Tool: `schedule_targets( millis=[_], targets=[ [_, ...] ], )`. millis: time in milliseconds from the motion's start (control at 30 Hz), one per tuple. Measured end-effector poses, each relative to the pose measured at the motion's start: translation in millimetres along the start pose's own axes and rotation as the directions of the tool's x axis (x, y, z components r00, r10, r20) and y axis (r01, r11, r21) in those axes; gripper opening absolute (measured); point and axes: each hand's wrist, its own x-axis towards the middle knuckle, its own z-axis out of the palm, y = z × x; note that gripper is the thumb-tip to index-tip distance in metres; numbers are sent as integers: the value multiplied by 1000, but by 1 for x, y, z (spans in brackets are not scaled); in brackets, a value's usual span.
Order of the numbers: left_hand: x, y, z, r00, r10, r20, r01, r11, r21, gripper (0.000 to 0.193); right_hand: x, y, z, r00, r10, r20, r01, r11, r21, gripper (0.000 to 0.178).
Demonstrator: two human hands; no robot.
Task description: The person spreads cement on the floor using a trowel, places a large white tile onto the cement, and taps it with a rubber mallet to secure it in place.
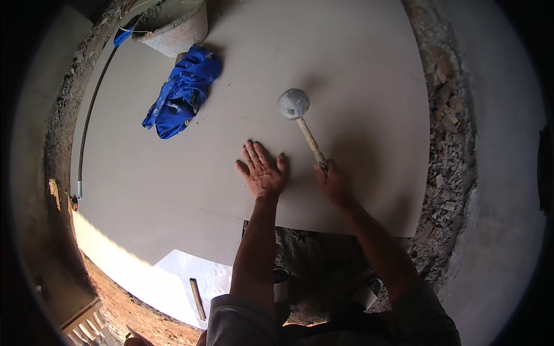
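Note:
My left hand [263,170] lies flat on a large pale grey tile [231,109], its fingers spread. To its right, my right hand [336,183] is wrapped round the lower handle of a mallet [309,137]. The mallet's rounded grey head [294,104] points away from me, above the tile, with a shadow beside it. Whether the head touches the surface I cannot tell. A thin joint line runs across the floor to the left of my left forearm.
A crumpled blue cloth [187,92] lies at the far left, before a mortar-smeared bucket [179,32]. Rubble [444,138] fills the gap along the right wall. A thin dark rod [92,109] runs along the left edge. Near me are a short bar [198,299] and a dark uncovered patch [320,254].

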Motion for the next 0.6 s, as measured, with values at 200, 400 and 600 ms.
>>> schedule_targets(
  millis=[200, 400, 600],
  targets=[
    [-2, -1, 2, 999, 12, -29, -13, 1000, -7, 82, -35, -2, -22, 993, 68, 100, -72, 997, 36, 31],
    [-2, -2, 3, 999, 18, -32, -18, 1000, -2, 82, -78, 12, -55, 953, 199, 228, -192, 980, -50, 36],
    [-1, -4, 6, 1000, 11, -12, -11, 1000, 25, 81, -135, 31, -72, 961, 165, 220, -91, 946, -312, 34]
  ],
)
